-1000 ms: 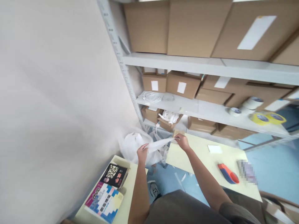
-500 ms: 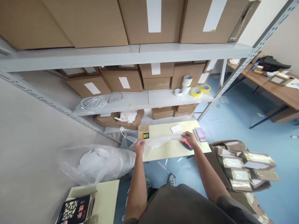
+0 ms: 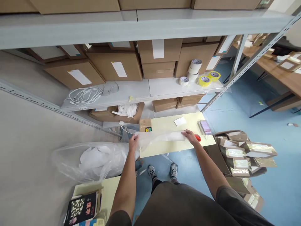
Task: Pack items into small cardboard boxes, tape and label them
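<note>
The left hand (image 3: 133,142) and the right hand (image 3: 188,136) stretch a translucent white sheet (image 3: 162,137) between them near the middle of the frame, each grip closed on one end of it. The sheet spans the front part of a pale yellow worktop (image 3: 164,151), hanging a little lower on its left side.

On the worktop, a small cardboard box (image 3: 145,124) with a colored label stands just beyond the sheet's left end. A white card (image 3: 180,121) lies near the far edge, a red object (image 3: 198,137) shows partly behind the right hand, and a blurred purple item (image 3: 205,127) lies toward the right end.

Above, a gray metal shelf (image 3: 138,91) holds a coiled white cable (image 3: 86,95) on the left and, on the right, rolls of white tape (image 3: 193,70) and yellow tape (image 3: 204,81), with larger cartons (image 3: 116,66) behind.

At the lower left, a clear plastic bag (image 3: 110,158) with white material inside sits beside a second worktop (image 3: 110,191) bearing books (image 3: 81,207). At the lower right, an open carton (image 3: 217,157) is filled with taped cardboard packages (image 3: 258,149). Two shoes (image 3: 174,171) stand on the blue floor (image 3: 191,169) at lower center.
</note>
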The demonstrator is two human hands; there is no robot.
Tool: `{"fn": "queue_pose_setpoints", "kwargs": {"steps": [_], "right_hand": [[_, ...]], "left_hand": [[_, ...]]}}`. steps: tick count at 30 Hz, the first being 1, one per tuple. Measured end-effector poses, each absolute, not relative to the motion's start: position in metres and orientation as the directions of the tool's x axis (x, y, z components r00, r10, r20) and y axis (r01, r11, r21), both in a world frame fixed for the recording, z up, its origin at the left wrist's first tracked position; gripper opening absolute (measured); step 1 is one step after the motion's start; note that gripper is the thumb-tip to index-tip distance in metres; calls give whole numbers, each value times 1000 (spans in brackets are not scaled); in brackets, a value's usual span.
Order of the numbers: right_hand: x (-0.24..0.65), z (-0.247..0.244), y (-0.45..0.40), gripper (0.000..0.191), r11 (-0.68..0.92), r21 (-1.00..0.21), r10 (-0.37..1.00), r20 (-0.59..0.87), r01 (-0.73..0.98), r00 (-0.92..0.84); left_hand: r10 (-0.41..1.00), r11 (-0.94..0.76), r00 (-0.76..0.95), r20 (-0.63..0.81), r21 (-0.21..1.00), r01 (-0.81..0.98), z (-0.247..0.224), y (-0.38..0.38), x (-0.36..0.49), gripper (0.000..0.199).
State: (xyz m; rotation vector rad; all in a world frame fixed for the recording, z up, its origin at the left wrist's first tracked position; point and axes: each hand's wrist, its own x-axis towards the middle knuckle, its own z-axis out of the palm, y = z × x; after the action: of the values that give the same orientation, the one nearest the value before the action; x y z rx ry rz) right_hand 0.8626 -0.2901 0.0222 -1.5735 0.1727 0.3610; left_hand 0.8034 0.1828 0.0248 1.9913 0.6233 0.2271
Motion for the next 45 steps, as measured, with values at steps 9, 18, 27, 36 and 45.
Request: {"fn": "queue_pose_setpoints", "kwargs": {"steps": [9,18,27,36,45], "right_hand": [[874,-25,-264,57,-132,-912,39,-396,-388,918],[863,-63,-267,60,-131,-883,-96,-441,-450,892],[890,-45,-271,48,-455,-883,-200,-22,-113,980],[854,-60,-284,44,-534,-830,-225,-45,-162,973],[837,-74,-297,23,-736,-670,-52,-95,-102,994]], "left_hand": [[113,-755,993,36,653,62,-14,128,812,44],[69,-860,970,-234,479,177,-70,102,798,28],[62,-752,995,81,659,-7,-22,142,792,41],[31,-672,999,-38,739,50,-56,133,742,29],[-19,-718,960,-281,672,182,-100,116,766,24]]}}
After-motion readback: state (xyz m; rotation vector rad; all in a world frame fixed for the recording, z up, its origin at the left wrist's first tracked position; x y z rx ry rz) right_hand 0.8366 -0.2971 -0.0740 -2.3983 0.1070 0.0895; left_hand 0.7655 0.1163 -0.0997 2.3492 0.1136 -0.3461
